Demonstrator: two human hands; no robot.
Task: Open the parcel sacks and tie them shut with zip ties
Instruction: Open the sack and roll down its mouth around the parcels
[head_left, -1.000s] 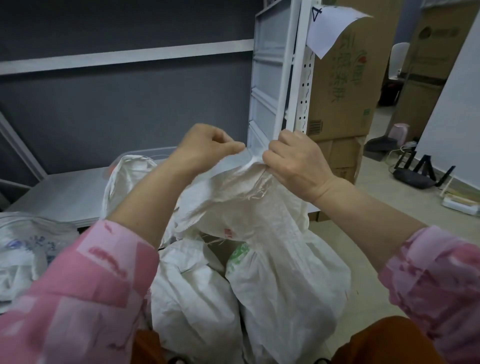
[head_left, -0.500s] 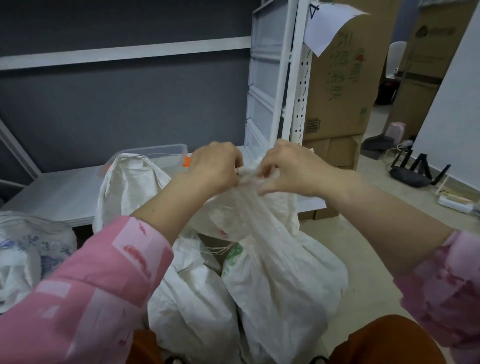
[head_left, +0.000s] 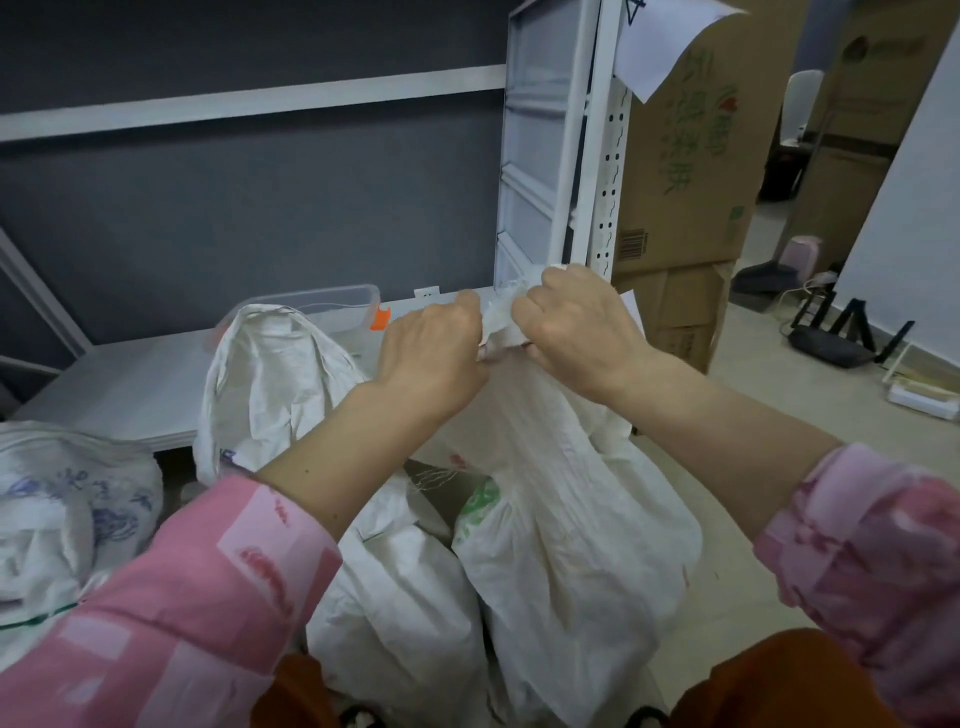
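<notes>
At centre, our left hand (head_left: 431, 353) and right hand (head_left: 576, 327) clench the bunched neck of a full white sack (head_left: 571, 519); contents hidden.

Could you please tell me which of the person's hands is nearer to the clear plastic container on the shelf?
Left. The left hand is just right of the container; the right hand is farther right, gripping the sack neck.

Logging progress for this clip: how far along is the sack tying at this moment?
Done: nothing shows as finished; no zip tie is visible on any sack. In hand: left hand and right hand both grip the bunched neck of the front sack, gathered tight. Left: cinching this neck, then the open sack behind and the sack at left.
</notes>
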